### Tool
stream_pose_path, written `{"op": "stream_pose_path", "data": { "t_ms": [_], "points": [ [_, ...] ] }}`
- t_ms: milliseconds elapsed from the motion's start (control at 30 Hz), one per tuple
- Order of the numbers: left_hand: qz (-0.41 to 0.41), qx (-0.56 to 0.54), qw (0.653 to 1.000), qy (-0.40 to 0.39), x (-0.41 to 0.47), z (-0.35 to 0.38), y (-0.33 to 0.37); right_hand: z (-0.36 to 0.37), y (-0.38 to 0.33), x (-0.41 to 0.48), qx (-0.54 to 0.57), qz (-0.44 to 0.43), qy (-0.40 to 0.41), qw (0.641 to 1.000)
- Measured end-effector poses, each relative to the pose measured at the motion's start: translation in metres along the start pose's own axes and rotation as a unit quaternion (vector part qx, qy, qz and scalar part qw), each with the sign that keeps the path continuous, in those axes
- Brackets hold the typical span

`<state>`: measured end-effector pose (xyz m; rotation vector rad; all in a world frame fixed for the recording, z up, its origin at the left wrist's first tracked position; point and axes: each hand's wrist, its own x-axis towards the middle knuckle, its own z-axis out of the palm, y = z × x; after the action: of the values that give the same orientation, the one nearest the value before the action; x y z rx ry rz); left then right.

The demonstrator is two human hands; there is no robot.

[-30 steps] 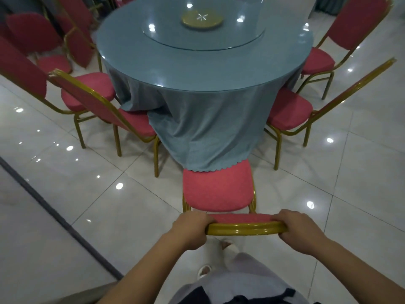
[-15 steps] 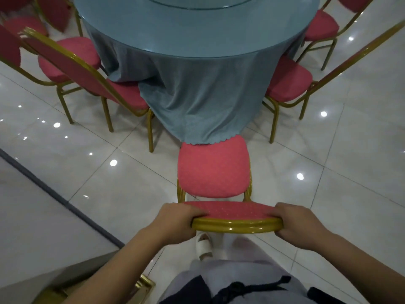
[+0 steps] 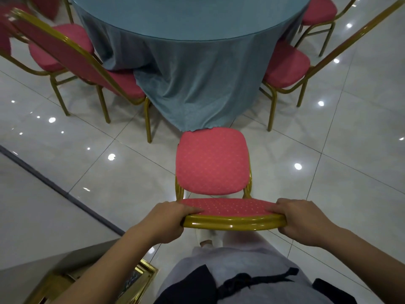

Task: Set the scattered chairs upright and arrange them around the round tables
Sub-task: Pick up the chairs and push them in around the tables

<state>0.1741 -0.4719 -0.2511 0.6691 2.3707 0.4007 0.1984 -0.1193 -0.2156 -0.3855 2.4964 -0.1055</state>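
A red-cushioned chair with a gold frame (image 3: 212, 161) stands upright right in front of me, its seat facing the round table (image 3: 190, 20) draped in a blue-grey cloth. The front of the seat touches the cloth's hanging hem. My left hand (image 3: 168, 220) grips the left end of the chair's top rail and my right hand (image 3: 304, 220) grips the right end.
Two upright chairs (image 3: 87, 66) stand at the table's left, two more (image 3: 287, 64) at its right. Glossy white floor tiles surround them. A dark floor strip (image 3: 65, 194) runs diagonally at left. A gold-framed object (image 3: 135, 279) lies by my left leg.
The held chair's seat has come out from under the tablecloth hem and is fully visible. My view has dropped, so less of the tabletop shows. Both hands keep their grip.
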Motion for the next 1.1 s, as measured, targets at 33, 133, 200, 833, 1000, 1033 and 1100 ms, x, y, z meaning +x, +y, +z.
{"op": "stream_pose_path", "data": {
  "t_ms": [33, 133, 200, 833, 1000, 1033, 1100],
  "points": [
    [-0.001, -0.002, 1.0, 0.006, 0.001, -0.002, -0.001, -0.002, 0.0, 0.001, 0.002, 0.003, 0.004, 1.0],
    [-0.007, 0.002, 1.0, 0.025, 0.007, -0.012, -0.006, -0.009, 0.002, 0.007, 0.016, 0.014, 0.02, 1.0],
    [-0.012, 0.002, 0.999, 0.048, 0.008, -0.018, -0.006, -0.012, 0.004, 0.009, 0.047, 0.022, 0.035, 0.998],
    [-0.088, -0.028, 0.979, 0.182, 0.109, -0.091, -0.058, -0.069, 0.032, 0.14, 0.124, 0.068, 0.14, 0.98],
    [-0.111, -0.04, 0.969, 0.216, 0.166, -0.145, -0.077, -0.12, 0.052, 0.201, 0.094, 0.074, 0.18, 0.976],
    [-0.12, -0.036, 0.968, 0.219, 0.176, -0.156, -0.081, -0.13, 0.055, 0.215, 0.086, 0.074, 0.19, 0.975],
    [-0.144, -0.025, 0.964, 0.22, 0.197, -0.178, -0.09, -0.148, 0.062, 0.242, 0.068, 0.074, 0.194, 0.976]
  ]
}}
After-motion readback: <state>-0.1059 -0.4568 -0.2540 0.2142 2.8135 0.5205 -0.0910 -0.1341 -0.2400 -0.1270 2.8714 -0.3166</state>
